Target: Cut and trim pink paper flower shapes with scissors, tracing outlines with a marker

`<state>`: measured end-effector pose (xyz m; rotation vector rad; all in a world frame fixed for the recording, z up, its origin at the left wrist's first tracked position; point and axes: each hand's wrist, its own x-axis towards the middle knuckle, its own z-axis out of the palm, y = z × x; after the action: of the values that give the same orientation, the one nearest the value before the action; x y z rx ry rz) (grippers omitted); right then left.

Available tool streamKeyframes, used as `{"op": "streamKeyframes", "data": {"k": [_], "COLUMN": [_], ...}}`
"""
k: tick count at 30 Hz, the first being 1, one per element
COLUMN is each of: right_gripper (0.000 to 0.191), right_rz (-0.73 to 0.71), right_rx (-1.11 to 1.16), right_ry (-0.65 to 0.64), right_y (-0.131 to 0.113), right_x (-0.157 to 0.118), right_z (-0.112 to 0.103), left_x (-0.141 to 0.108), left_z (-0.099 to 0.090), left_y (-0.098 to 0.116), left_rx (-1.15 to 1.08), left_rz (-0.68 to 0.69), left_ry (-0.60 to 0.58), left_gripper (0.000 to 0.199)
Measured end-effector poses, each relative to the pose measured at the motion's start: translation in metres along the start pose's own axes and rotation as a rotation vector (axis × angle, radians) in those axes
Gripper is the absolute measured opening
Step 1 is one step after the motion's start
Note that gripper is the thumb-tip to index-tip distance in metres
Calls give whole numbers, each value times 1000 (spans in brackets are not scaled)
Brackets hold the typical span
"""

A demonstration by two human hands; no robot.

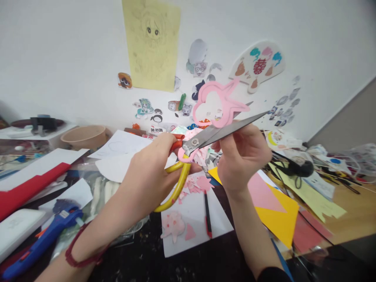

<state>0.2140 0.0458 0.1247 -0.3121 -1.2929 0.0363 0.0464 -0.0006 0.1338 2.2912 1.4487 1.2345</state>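
My left hand [149,168] is closed round a pair of scissors [208,135] with yellow and red handles. The metal blades point up to the right and are slightly apart. Against the blades is a pink paper cut-out [202,92] with spiky points and a large hole. A small pink loop [185,156] shows by the handles; I cannot tell if it is part of the cut-out. My right hand [245,154] is closed, its thumb against the blades' lower edge; its other fingers are partly hidden behind.
Below lies white paper [194,223] with pink scraps [192,184], a pink shape with red dots [174,225] and a red-and-black pen [208,213]. Yellow paper [282,219] lies right. A blue glue gun [48,239] and red strip [35,190] lie left. Behind is a sticker-covered wall [73,58].
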Motion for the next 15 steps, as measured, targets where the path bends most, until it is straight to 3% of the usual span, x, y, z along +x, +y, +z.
{"op": "streamKeyframes", "data": {"k": [15], "right_gripper": [12], "right_rz": [-72], "right_rx": [-36], "right_ry": [105], "right_y": [3], "right_x": [-6], "right_z": [5], "left_x": [-3], "left_z": [5], "left_y": [5], "left_rx": [-43], "left_rz": [21], "left_ry": [4], "left_gripper": [23]}}
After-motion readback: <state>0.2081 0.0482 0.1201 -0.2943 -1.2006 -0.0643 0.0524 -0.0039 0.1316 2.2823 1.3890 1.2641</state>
